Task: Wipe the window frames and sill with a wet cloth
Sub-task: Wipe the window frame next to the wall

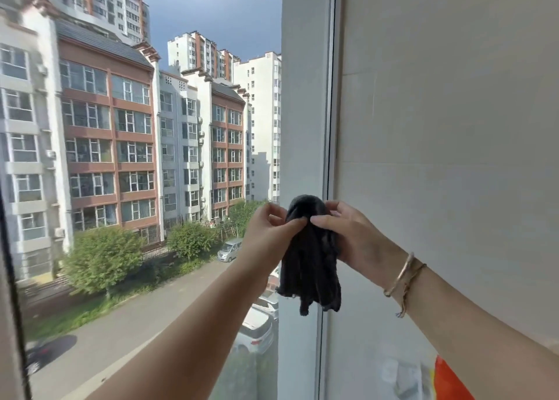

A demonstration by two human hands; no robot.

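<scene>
Head view: 2 bare forearms reach up and forward toward the right side of a window. The left hand (272,227) and right hand (348,233) meet at the top of a dark grey cloth (308,257); each pinches the bunched upper edge between thumb and fingers, thumbs nearly touching at the centre. The cloth hangs down from the pinch in loose folds, with frayed lower corners, and is held in the air in front of the white vertical window frame (302,112). Whether the cloth touches the frame cannot be told. Wetness of the cloth cannot be judged.

The right wrist carries a thin gold-coloured bracelet (399,275) with a cord strand beside it.

Surface notes: the frame is a broad, matte white upright with a narrow dark seal line (331,97) running along its right edge. Right of that, a pale off-white wall (453,112) shows faint horizontal tile joints. An orange item (450,381) and a blurred pale object sit at the lower right corner; neither can be identified.

Left of the frame, the glass pane (136,187) shows apartment blocks, trees, a paved road and parked cars below, under a dark blue-grey sky. A dark frame edge (12,263) runs up the far left margin. The sill is not in view.
</scene>
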